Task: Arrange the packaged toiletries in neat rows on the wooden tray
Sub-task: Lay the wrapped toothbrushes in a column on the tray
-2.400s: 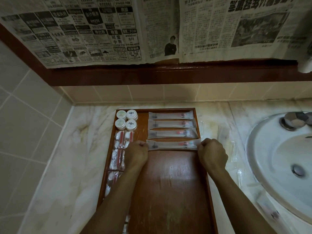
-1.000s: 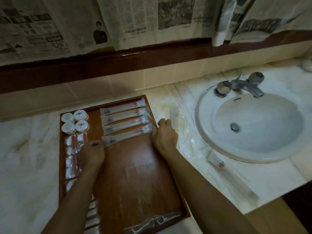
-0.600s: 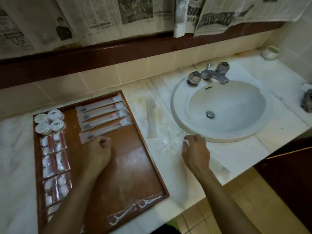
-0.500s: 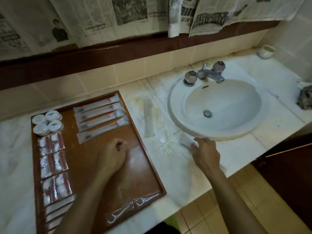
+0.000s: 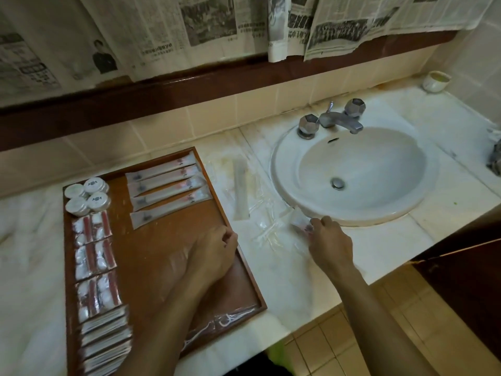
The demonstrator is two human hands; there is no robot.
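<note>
**A:** What's nearest to me?

**B:** The front of the wooden tray [image 5: 252,289]: a clear packet [image 5: 222,321] lies along its near edge, and flat white sachets [image 5: 105,340] are stacked in its near left corner.

**A:** And my hands?

**B:** I see your left hand [image 5: 214,253] over the tray's right rim, fingers loosely curled with nothing in them. Your right hand [image 5: 330,242] is out on the marble counter [image 5: 284,280], fingertips pinching the end of a clear toiletry packet [image 5: 299,221] just beside the sink [image 5: 352,215].

**A:** What's already placed?

**B:** Up the left side, red-and-white packets [image 5: 93,256] in pairs, then four round white tubs [image 5: 86,196] at the far corner. Four long sachets [image 5: 168,188] sit in a row across the far end.

**A:** Anything loose?

**B:** One long white sachet [image 5: 241,191] lies on the counter between tray and sink, among crumpled clear wrappers [image 5: 267,229]. Farther back are the taps [image 5: 332,120], and newspaper [image 5: 189,25] on the wall.
</note>
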